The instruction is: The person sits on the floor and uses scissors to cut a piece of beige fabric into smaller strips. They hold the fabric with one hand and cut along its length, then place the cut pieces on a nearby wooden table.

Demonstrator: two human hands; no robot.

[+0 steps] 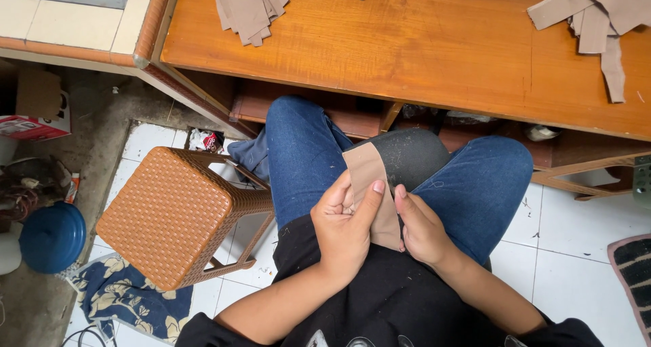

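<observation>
We hold a tan fabric strip [369, 184] over our lap, left hand [346, 228] and right hand [422, 228] both pinching it, smoothing it; careful finger alignment comes next

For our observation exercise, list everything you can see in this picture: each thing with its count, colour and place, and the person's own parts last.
strip: one, tan, held over the lap
stack: one pile of tan pieces, table's far left
heap: one loose pile of tan pieces, table's far right
table: one, orange-brown wood, ahead of the knees
stool: one, brown woven, left of the legs
lid: one, blue, round, floor at far left
cloth: one, blue with pale flowers, under the stool
box: one, red and white, far left
mat: one, dark with pink edge, right edge
legs: two, in blue jeans
left hand: pinching the strip
right hand: holding the strip's edge
</observation>
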